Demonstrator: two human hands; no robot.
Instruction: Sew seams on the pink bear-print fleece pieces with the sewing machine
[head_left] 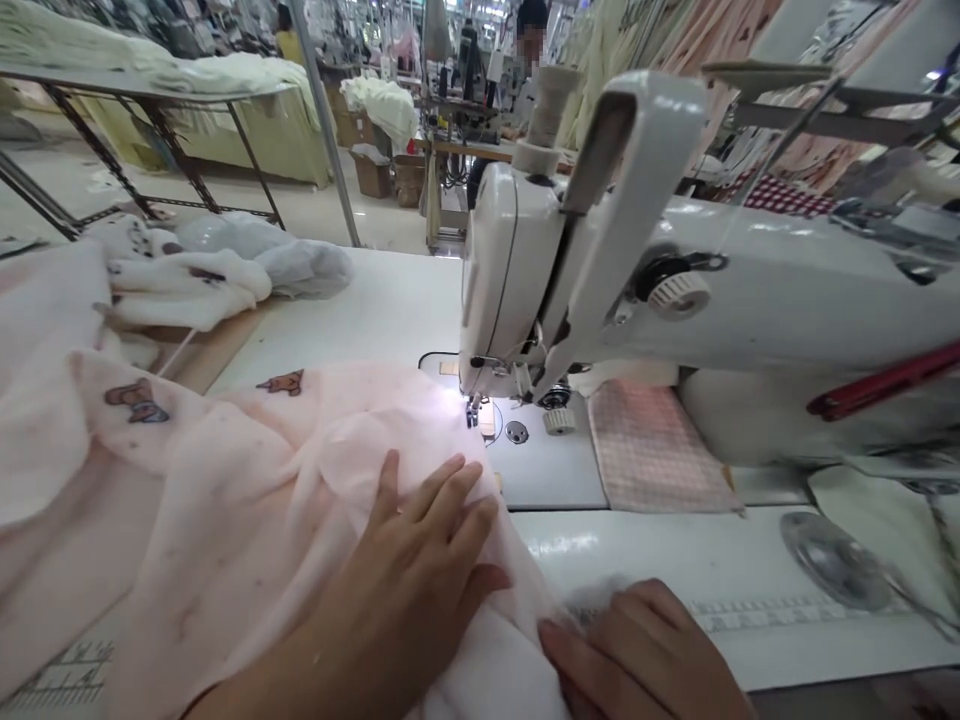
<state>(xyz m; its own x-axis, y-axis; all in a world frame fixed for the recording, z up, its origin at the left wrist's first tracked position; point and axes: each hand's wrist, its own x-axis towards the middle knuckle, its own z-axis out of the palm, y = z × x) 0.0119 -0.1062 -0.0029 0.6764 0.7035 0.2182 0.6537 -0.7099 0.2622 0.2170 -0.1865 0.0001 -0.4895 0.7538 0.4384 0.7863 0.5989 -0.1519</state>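
Left hand [405,550] flat, spread wide, right hand [637,655] curled low

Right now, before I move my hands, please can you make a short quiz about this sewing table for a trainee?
1. True or false: the left hand rests on the pale pink fabric.
2. What lies to the right of the presser foot? A) a pink checked cloth B) a pair of scissors C) a coffee mug
3. What stands on top of the white sewing machine?

Key: 1. True. 2. A. 3. A cone of thread.
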